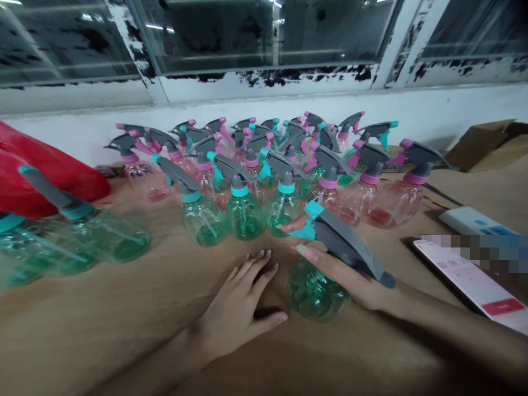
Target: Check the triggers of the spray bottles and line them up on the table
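My right hand (pixel 342 275) is wrapped round the neck of a green spray bottle (pixel 318 294), just under its grey and turquoise trigger head. The bottle is upright at the table's middle right; the hand hides its collar. To its left, my left hand (pixel 245 300) lies flat on the table with fingers stretched out, touching no bottle. Beyond the hands stand three green spray bottles (pixel 244 214) with turquoise collars. Several pink spray bottles (pixel 388 201) with pink collars stand beside and behind them.
Several green bottles (pixel 111 234) stand at the left by a red plastic bag (pixel 45 170). At the right lie a phone (pixel 466 280) with a lit screen and a white box-like device (pixel 470 217). A cardboard box (pixel 482 146) sits at the back right, near the white wall (pixel 264 102).
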Tool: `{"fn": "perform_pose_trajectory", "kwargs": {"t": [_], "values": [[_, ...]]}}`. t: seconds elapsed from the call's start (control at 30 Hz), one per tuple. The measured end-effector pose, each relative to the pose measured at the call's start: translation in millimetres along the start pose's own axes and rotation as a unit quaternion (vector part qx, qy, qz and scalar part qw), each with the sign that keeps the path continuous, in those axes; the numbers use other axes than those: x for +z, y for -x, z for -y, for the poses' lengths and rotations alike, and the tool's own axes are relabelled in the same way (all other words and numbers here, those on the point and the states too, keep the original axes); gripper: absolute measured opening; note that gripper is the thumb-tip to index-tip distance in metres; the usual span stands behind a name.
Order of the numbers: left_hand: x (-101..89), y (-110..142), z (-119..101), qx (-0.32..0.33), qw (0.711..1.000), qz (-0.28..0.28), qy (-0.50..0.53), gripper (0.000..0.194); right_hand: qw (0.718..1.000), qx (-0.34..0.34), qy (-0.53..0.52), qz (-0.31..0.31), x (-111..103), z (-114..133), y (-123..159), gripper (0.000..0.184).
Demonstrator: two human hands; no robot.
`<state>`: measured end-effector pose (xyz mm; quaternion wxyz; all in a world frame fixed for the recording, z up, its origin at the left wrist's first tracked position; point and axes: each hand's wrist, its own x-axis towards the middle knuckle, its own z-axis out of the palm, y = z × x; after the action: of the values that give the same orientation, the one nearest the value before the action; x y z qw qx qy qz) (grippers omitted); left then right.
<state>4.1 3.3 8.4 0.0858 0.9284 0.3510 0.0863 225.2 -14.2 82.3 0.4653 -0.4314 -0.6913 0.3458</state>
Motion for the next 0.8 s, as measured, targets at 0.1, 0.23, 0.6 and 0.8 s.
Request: {"fn": "perform_pose_trajectory", "kwargs": {"t": [0.1, 0.23, 0.6, 0.8], "values": [[0.5, 0.5, 0.5, 0.001, 1.0, -0.008, 0.008, 0.072, 1.0, -0.008, 0.006, -0.003, 0.0, -0.1, -0.1, 0.022], [0.4, 0.6, 0.5, 0.003, 1.0, -0.005, 0.0, 0.072, 1.0, -0.006, 0.01, -0.006, 0.1, 0.3, 0.2, 0.021], [-0.9, -0.7, -0.5, 0.008, 1.0, -0.002, -0.009, 0.072, 1.0, -0.016, -0.008, -0.007, -0.2, 0.8, 0.3, 0.021], [1.0, -0.4, 0.8, 0.002, 1.0, -0.001, -0.007, 0.071, 1.0, 0.001, 0.001, 0.0, 0.2, -0.8, -0.2, 0.021]]}}
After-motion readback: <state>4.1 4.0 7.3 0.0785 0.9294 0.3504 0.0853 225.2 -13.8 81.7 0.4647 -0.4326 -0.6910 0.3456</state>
